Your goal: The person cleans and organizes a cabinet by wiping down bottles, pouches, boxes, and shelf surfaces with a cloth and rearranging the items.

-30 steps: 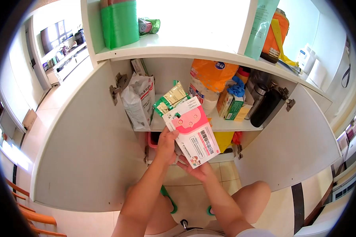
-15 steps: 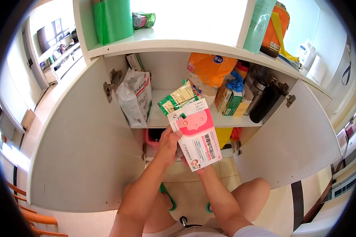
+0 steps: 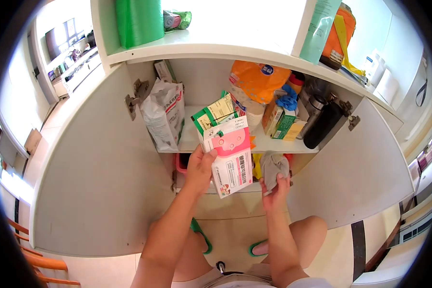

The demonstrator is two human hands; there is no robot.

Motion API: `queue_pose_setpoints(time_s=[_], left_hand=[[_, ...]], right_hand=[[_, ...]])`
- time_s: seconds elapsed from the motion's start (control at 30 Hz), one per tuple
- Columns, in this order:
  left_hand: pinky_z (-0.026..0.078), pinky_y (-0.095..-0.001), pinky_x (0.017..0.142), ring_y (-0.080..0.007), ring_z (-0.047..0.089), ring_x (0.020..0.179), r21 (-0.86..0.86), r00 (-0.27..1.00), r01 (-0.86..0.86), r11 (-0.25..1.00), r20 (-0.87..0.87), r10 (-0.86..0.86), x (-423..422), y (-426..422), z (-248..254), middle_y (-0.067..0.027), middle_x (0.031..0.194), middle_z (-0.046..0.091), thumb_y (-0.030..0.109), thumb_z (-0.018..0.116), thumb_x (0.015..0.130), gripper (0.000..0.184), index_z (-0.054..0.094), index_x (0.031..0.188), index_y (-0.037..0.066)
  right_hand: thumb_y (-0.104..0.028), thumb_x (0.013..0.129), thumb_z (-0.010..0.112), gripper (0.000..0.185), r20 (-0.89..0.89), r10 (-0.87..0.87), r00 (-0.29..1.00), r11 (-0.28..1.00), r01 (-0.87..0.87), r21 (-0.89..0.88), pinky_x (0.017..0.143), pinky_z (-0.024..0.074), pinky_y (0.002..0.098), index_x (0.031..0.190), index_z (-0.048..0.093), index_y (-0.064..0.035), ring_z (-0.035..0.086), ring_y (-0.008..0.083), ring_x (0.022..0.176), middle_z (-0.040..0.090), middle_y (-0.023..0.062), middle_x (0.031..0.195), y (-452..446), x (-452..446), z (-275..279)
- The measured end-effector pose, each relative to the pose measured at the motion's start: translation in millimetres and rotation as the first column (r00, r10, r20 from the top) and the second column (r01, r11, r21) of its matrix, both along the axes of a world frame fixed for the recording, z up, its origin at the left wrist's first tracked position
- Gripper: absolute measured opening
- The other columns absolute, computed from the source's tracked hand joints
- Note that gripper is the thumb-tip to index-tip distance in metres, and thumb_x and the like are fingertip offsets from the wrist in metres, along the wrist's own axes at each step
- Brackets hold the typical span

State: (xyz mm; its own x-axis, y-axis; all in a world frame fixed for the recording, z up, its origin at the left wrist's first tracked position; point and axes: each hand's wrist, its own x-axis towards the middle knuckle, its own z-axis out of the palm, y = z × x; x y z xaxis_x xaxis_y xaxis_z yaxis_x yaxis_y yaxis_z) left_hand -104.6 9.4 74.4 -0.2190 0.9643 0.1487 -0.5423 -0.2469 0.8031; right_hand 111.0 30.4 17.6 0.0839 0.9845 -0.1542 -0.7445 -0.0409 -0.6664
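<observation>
My left hand (image 3: 200,168) is closed on a flat white and pink printed box (image 3: 232,165), held tilted in front of the cabinet shelf. Green and cream packets (image 3: 216,113) show just behind the box's top edge; whether my hand holds them too I cannot tell. My right hand (image 3: 276,196) grips a crumpled grey cloth (image 3: 274,169) to the right of the box, near the lower compartment. The fingers wrap the cloth from below.
Both cabinet doors (image 3: 101,168) (image 3: 353,168) stand open. On the shelf (image 3: 192,141) are a white plastic bag (image 3: 163,115), an orange package (image 3: 259,81), small boxes (image 3: 285,122), blue gloves (image 3: 287,98) and a black flask (image 3: 323,126). A pink bin (image 3: 181,163) sits below.
My right hand has come out from behind the printed box and moved right, with the grey cloth now showing in it. The box has shifted slightly left in my left hand.
</observation>
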Motion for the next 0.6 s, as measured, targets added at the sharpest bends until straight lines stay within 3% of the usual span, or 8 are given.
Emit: queue_pose_setpoints(time_s=[0.07, 0.1, 0.17, 0.2, 0.27, 0.37, 0.43, 0.6], left_hand=[[0.050, -0.0264, 0.081, -0.0111, 0.060, 0.093, 0.028, 0.999, -0.001, 1.000, -0.039, 0.002, 2, 2, -1, -0.0070, 0.110, 0.062, 0.016, 0.053, 0.095, 0.029, 0.052, 0.119, 0.001], [0.049, -0.0261, 0.081, -0.0105, 0.059, 0.094, 0.031, 0.999, 0.003, 1.000, -0.037, -0.002, 4, 1, 1, -0.0066, 0.110, 0.062, 0.018, 0.053, 0.096, 0.029, 0.052, 0.119, 0.001], [0.049, -0.0259, 0.082, -0.0100, 0.059, 0.094, 0.036, 0.999, 0.010, 0.999, -0.037, -0.009, 7, 3, 2, -0.0061, 0.109, 0.062, 0.020, 0.052, 0.097, 0.029, 0.052, 0.119, 0.001], [0.048, -0.0256, 0.082, -0.0096, 0.058, 0.095, 0.031, 0.993, -0.003, 1.000, -0.114, 0.006, 8, 3, 0, -0.0057, 0.110, 0.062, 0.022, 0.052, 0.097, 0.031, 0.052, 0.120, 0.002], [0.047, -0.0253, 0.083, -0.0091, 0.057, 0.096, 0.025, 0.981, -0.014, 1.000, -0.193, 0.018, 9, 3, -3, -0.0052, 0.111, 0.061, 0.023, 0.051, 0.098, 0.032, 0.051, 0.122, 0.002], [0.046, -0.0253, 0.085, -0.0094, 0.055, 0.097, 0.069, 0.948, -0.099, 0.993, -0.296, 0.115, 11, 5, -5, -0.0050, 0.112, 0.061, 0.025, 0.050, 0.099, 0.033, 0.050, 0.123, 0.003], [0.045, -0.0259, 0.087, -0.0104, 0.054, 0.099, 0.184, 0.949, -0.176, 0.967, -0.230, 0.217, 12, 8, -5, -0.0055, 0.113, 0.060, 0.028, 0.051, 0.098, 0.036, 0.050, 0.122, 0.002], [0.043, -0.0261, 0.090, -0.0115, 0.053, 0.102, 0.171, 0.953, -0.136, 0.976, -0.245, 0.176, 2, 3, -4, -0.0067, 0.115, 0.059, 0.030, 0.053, 0.097, 0.039, 0.049, 0.122, -0.001]], right_hand=[[-0.009, 0.080, 0.066, 0.041, 0.238, -0.085, 0.968, 0.926, -0.011, 0.376, 0.091, 0.0478, 0.0421, 0.116, 0.048, -0.0095, 0.050, 0.0244, 0.114, 0.048, 0.0105, 0.130, 9, 5, 9], [-0.009, 0.080, 0.066, 0.041, 0.236, -0.091, 0.968, 0.927, -0.005, 0.376, 0.091, 0.0478, 0.0421, 0.116, 0.048, -0.0095, 0.050, 0.0244, 0.114, 0.048, 0.0105, 0.130, 11, 0, 23], [-0.003, 0.075, 0.069, 0.035, 0.454, -0.474, 0.755, 0.636, -0.064, 0.769, 0.090, 0.0468, 0.0411, 0.105, 0.051, -0.0067, 0.051, 0.0255, 0.110, 0.049, 0.0138, 0.127, 11, -19, 60], [-0.003, 0.075, 0.069, 0.035, 0.453, -0.475, 0.754, 0.635, -0.062, 0.770, 0.090, 0.0468, 0.0411, 0.105, 0.051, -0.0067, 0.051, 0.0255, 0.110, 0.049, 0.0138, 0.127, 13, -27, 72], [-0.001, 0.067, 0.072, 0.044, 0.580, -0.649, 0.492, 0.538, -0.242, 0.807, 0.088, 0.0460, 0.0413, 0.107, 0.055, -0.0058, 0.051, 0.0290, 0.105, 0.049, 0.0144, 0.126, 12, -41, 90], [-0.002, 0.061, 0.073, 0.053, 0.619, -0.701, 0.353, 0.473, -0.419, 0.775, 0.085, 0.0451, 0.0415, 0.112, 0.060, -0.0090, 0.050, 0.0329, 0.100, 0.050, 0.0127, 0.121, 4, -55, 106], [-0.003, 0.060, 0.072, 0.056, 0.617, -0.718, 0.321, 0.451, -0.460, 0.764, 0.084, 0.0447, 0.0416, 0.114, 0.061, -0.0117, 0.049, 0.0332, 0.098, 0.050, 0.0112, 0.118, -3, -62, 87], [-0.005, 0.057, 0.074, 0.055, 0.672, -0.675, 0.304, 0.437, -0.569, 0.697, 0.080, 0.0438, 0.0414, 0.110, 0.067, -0.0172, 0.046, 0.0305, 0.094, 0.048, 0.0086, 0.104, -30, -49, 24]])
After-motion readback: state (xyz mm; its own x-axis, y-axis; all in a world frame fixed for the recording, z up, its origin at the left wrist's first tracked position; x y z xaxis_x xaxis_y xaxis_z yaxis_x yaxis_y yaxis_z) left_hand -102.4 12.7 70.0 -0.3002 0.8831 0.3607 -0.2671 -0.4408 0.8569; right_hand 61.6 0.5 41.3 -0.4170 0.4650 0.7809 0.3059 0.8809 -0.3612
